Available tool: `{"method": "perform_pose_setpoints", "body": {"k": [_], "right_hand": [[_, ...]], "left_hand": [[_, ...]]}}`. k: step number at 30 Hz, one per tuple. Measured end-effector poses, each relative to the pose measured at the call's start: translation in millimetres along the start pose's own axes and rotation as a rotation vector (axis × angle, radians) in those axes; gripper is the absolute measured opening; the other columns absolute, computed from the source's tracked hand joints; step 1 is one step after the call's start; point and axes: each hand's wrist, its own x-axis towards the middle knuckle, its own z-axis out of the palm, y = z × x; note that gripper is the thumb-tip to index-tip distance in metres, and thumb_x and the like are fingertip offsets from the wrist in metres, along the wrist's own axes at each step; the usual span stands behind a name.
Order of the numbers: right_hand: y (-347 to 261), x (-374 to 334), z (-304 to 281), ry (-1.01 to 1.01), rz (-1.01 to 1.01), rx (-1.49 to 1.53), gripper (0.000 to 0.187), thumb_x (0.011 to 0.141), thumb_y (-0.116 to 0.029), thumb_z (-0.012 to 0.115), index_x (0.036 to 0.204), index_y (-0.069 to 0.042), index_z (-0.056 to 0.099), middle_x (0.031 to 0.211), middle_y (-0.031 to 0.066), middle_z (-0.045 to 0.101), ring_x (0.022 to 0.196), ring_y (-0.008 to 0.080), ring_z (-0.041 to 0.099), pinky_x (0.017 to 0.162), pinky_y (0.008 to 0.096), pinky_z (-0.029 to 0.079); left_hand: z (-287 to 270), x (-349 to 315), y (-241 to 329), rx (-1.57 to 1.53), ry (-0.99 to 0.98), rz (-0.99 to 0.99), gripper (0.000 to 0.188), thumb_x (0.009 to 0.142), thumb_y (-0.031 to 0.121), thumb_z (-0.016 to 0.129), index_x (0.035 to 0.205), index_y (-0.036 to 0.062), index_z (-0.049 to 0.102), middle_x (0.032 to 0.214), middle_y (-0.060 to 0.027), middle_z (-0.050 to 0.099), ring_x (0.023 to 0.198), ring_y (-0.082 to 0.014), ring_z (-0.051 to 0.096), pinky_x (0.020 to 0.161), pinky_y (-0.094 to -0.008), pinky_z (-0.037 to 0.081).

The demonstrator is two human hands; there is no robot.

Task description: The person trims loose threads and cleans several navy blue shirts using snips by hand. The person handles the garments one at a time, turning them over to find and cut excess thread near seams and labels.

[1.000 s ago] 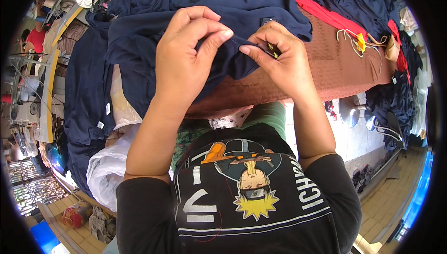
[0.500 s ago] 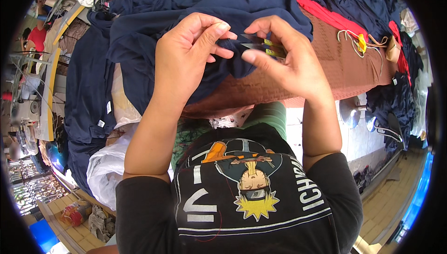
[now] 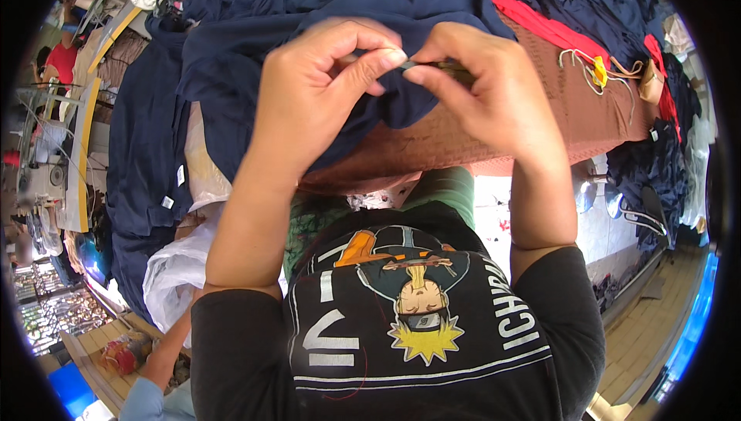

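Observation:
My left hand (image 3: 332,74) is closed in a pinch, thumb against fingertips, above the navy cloth (image 3: 224,54); what it pinches is hidden. My right hand (image 3: 490,85) is closed around small thread snips (image 3: 457,73), mostly covered by its fingers and blurred. Thumb and forefinger press near the blades, whose tip points at my left thumb. Both hands' fingertips nearly meet over the cloth, which lies bunched on a brown-covered work surface (image 3: 598,116).
A red strip (image 3: 521,16) crosses the cloth pile at the right, near cords with a yellow piece (image 3: 600,74). A white plastic bag (image 3: 174,274) is at lower left. Another person's arm (image 3: 166,351) reaches up beside it. More navy cloth (image 3: 143,166) hangs at the left.
My hands have come closer together. The snips' blades, spread apart before, have closed between my right thumb and forefinger. Another person's arm has come in at lower left.

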Motion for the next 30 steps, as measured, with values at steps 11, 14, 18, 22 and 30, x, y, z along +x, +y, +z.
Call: {"method": "perform_pose_setpoints", "body": {"k": [11, 14, 18, 22, 30], "right_hand": [[32.8, -12.9, -14.3, 0.266, 0.174, 0.361, 0.017, 0.088, -0.008, 0.070, 0.100, 0.002, 0.064, 0.083, -0.0019, 0.064, 0.072, 0.0018, 0.053, 0.065, 0.0159, 0.041], [45.3, -24.4, -22.5, 0.319, 0.194, 0.341, 0.019, 0.088, -0.008, 0.070, 0.105, -0.001, 0.065, 0.088, -0.0007, 0.064, 0.079, 0.0037, 0.055, 0.072, 0.0175, 0.043], [45.4, -35.9, -34.8, 0.389, 0.293, 0.277, 0.023, 0.088, -0.008, 0.070, 0.108, 0.001, 0.063, 0.095, -0.0003, 0.062, 0.090, 0.0044, 0.057, 0.081, 0.0161, 0.042], [65.4, -48.0, -38.5, 0.304, 0.298, 0.153, 0.021, 0.087, -0.006, 0.069, 0.107, -0.003, 0.065, 0.094, 0.0016, 0.066, 0.087, 0.0082, 0.059, 0.079, 0.0212, 0.045], [126.2, -78.4, 3.3, 0.135, 0.534, -0.574, 0.033, 0.076, -0.002, 0.067, 0.109, -0.008, 0.065, 0.119, 0.0117, 0.063, 0.102, 0.0346, 0.063, 0.086, 0.0411, 0.051]], "left_hand": [[-117.8, -36.2, 34.3, 0.061, 0.423, 0.438, 0.040, 0.103, 0.033, 0.038, 0.092, -0.0005, 0.056, 0.109, -0.0191, 0.059, 0.096, -0.0234, 0.052, 0.091, -0.0349, 0.039], [-90.7, -48.0, 28.5, -0.015, 0.235, 0.243, 0.028, 0.101, 0.023, 0.048, 0.093, -0.0012, 0.060, 0.094, -0.0149, 0.063, 0.083, -0.0186, 0.057, 0.079, -0.0295, 0.046], [-26.5, -69.5, 3.6, 0.073, -0.355, -0.469, 0.018, 0.088, 0.019, 0.068, 0.087, 0.0017, 0.071, 0.071, -0.0058, 0.066, 0.060, -0.0081, 0.062, 0.053, -0.0237, 0.047], [42.2, -101.7, -37.9, 0.631, -0.498, -0.211, 0.036, 0.078, 0.040, 0.075, 0.091, 0.0061, 0.073, 0.069, -0.0100, 0.069, 0.060, -0.0249, 0.067, 0.057, -0.0334, 0.052], [117.8, -85.8, -51.6, 0.469, -0.320, 0.275, 0.045, 0.072, 0.034, 0.078, 0.100, 0.0063, 0.057, 0.093, -0.0095, 0.059, 0.084, -0.0277, 0.059, 0.072, -0.0408, 0.047]]}}
